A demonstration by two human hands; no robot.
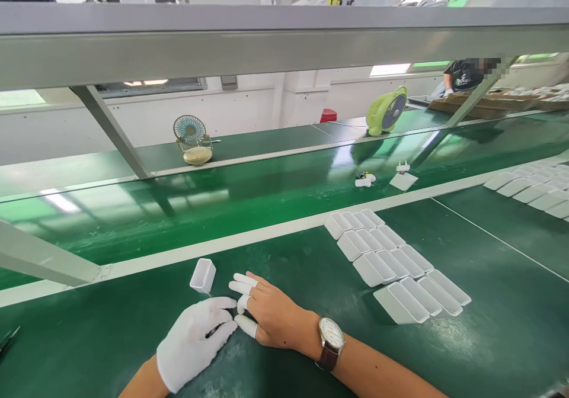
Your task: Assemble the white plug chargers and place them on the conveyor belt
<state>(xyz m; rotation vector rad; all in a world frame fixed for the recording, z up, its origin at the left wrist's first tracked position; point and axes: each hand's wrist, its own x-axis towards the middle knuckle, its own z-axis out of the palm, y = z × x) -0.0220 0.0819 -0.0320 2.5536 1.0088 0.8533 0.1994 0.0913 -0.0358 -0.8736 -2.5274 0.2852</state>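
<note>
My left hand (193,343), in a white glove, is closed with thumb and fingertips drawn together low over the green bench. A small dark patch shows between its fingers; I cannot make out what it is. Fingertip to fingertip with it is my right hand (278,314), which wears white finger cots and a wristwatch (331,334). Its thumb and forefinger are bent in toward the left fingertips, while the other fingers reach forward. Anything pinched where the hands meet is too small or hidden to name. Just beyond them stands one white open box (203,276).
Several white boxes (386,266) stand in rows on the right of the bench. A green conveyor belt (267,193) runs behind, carrying small white parts (365,179). Two fans, one beige (197,154) and one lime (377,114), stand beyond. A person (464,75) is far right.
</note>
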